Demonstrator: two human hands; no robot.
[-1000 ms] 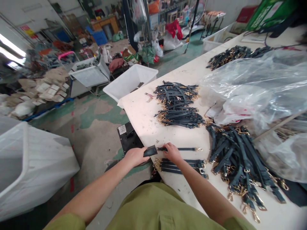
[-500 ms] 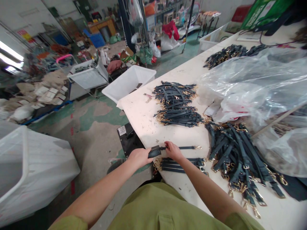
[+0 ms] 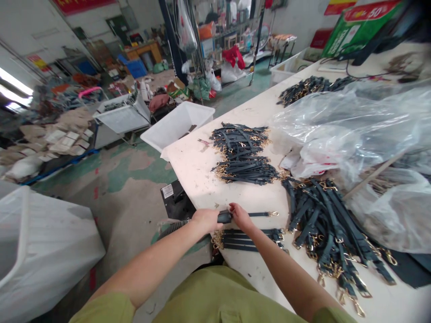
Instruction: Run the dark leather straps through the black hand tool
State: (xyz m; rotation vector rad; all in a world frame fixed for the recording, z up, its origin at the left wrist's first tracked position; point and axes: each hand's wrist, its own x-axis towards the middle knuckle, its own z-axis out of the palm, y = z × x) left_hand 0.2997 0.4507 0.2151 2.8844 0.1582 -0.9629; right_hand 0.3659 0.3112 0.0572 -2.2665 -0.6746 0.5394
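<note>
My left hand [image 3: 204,220] is closed round a wide, dark, flat piece [image 3: 224,217] at the table's front edge; whether it is leather I cannot tell. Just right of it, my right hand [image 3: 241,218] pinches a narrow dark strap [image 3: 258,214] where it meets the wide piece. The strap runs rightward from my fingers and ends in a gold snap hook [image 3: 274,214]. Below my hands lies a row of straps [image 3: 242,241] side by side, with gold hardware at both ends. My fingers partly hide the join.
Bundled straps [image 3: 240,148] are stacked on the white table [image 3: 188,157]. A loose heap of straps [image 3: 323,215] lies to the right, beside clear plastic bags [image 3: 363,116]. White bins [image 3: 67,233] stand on the floor at left and past the table [image 3: 175,123].
The wide dark piece and my right hand have come together, so less of the piece shows. The whole view has shifted slightly as my head moved.
</note>
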